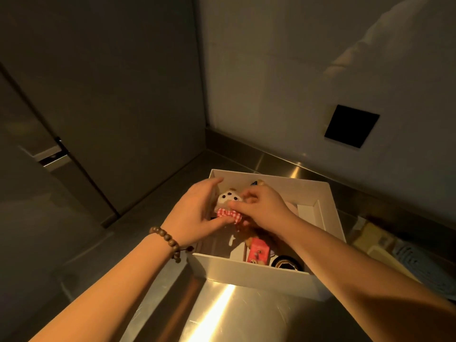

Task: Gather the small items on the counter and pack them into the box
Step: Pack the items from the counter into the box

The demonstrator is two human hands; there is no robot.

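Both your hands were over the white box, which sat on the steel counter close to the back wall. Your left hand, beaded bracelet on the wrist, cupped the small plush toy from the left side, thumb curled under its red checked bow. Your right hand pinched that same toy from the right, fingertips at its pale face and at the bow. The toy hung inside the box's walls, above the things already packed: a pink card packet and a round black item near the front wall. To the right of the box, on the counter, lay a pale blue cloth. A black square plate sat on the wall behind.
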